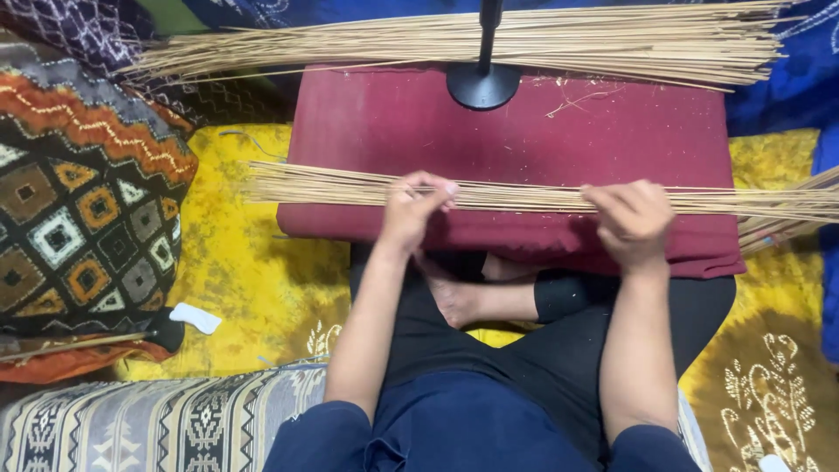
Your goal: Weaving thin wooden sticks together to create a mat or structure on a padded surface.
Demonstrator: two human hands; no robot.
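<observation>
A maroon cushion (524, 140) carries a black lamp base (483, 85) at its far edge and a bundle of thin sticks (332, 185) along its near edge; the left hand (412, 212) and right hand (634, 218) each close around this bundle

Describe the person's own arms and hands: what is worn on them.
Both forearms are bare. Dark blue short sleeves end near the elbows. The left hand and right hand have no gloves; no rings, watch or bracelets are visible. The left hand's fingernails look short and unpainted.
</observation>
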